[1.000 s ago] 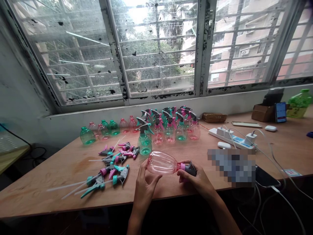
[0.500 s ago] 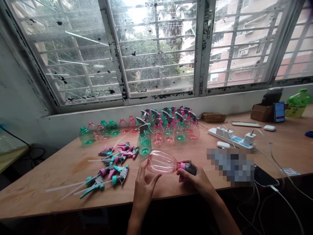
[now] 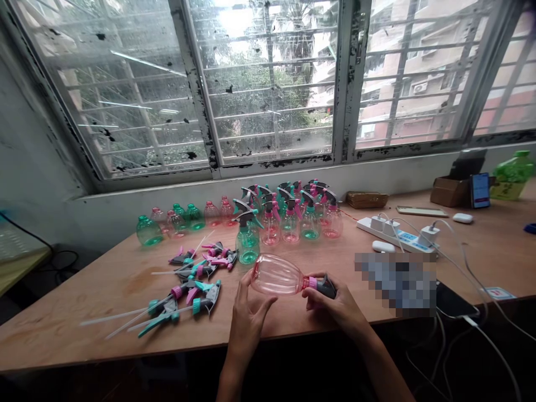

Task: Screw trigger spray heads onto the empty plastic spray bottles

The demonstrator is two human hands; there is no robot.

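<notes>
Head, L hand (image 3: pixel 246 314) cupping btl (image 3: pixel 277 274), R hand (image 3: pixel 338 304) gripping sprayer (image 3: pixel 324 286)

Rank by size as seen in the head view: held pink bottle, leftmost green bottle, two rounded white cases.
1. Held pink bottle, nearest of these
2. Leftmost green bottle
3. Nearer white case and farther white case: too alike to rank

Sprayers (image 3: pixel 290 230) block beyond the pink bottle (image 3: pixel 277 274); tabletop (image 3: pixel 341 262) opens rightward.
</notes>
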